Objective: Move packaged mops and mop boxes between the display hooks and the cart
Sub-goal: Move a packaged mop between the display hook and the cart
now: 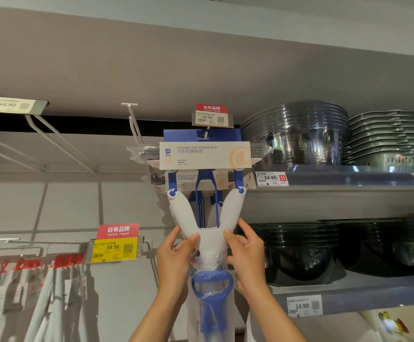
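Mop: packaged sponge mop [204, 154] raised at display hook [204, 136], blue header card's slot on or at the hook tip; cannot tell if seated.
Left hand [176, 253]: fingers curled round white yoke [209, 239].
Right hand [246, 250]: same, opposite side.
Done: at least one mop hangs behind.
Left: confirm seating, release. Cart not in view.

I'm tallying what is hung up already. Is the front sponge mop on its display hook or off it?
On. The hook tip pokes through the slot in the front sponge mop's blue card, while the left hand and right hand grip its white yoke.
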Motion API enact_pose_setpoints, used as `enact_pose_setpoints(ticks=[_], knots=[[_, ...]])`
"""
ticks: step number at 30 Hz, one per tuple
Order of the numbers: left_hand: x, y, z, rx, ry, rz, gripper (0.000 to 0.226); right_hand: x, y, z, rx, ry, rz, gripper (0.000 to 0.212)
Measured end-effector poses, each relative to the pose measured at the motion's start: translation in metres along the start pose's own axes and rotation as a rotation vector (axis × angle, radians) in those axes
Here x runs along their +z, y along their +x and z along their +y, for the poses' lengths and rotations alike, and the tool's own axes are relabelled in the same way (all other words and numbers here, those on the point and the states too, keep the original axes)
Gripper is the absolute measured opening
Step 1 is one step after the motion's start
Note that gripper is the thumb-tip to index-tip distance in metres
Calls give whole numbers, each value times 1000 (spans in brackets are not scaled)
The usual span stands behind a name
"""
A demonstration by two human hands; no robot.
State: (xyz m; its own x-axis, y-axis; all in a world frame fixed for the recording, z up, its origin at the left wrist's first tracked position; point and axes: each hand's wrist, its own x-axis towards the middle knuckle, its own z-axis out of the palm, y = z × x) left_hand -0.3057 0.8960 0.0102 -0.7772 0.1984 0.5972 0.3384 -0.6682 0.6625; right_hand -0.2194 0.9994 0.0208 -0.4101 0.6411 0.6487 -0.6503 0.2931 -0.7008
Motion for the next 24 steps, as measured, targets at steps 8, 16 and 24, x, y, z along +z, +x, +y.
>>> enact_pose_setpoints(ticks=[8, 16, 24], knots=[[2, 1, -5, 22, -32, -22, 52, 1, 8, 4, 32, -34, 36, 51], [4, 11, -13, -31, -48, -19, 55, 1, 21, 8, 54, -78, 51, 44], [4, 29, -19, -28, -9, 25, 42, 9, 39, 18, 134, -40, 55, 29]])
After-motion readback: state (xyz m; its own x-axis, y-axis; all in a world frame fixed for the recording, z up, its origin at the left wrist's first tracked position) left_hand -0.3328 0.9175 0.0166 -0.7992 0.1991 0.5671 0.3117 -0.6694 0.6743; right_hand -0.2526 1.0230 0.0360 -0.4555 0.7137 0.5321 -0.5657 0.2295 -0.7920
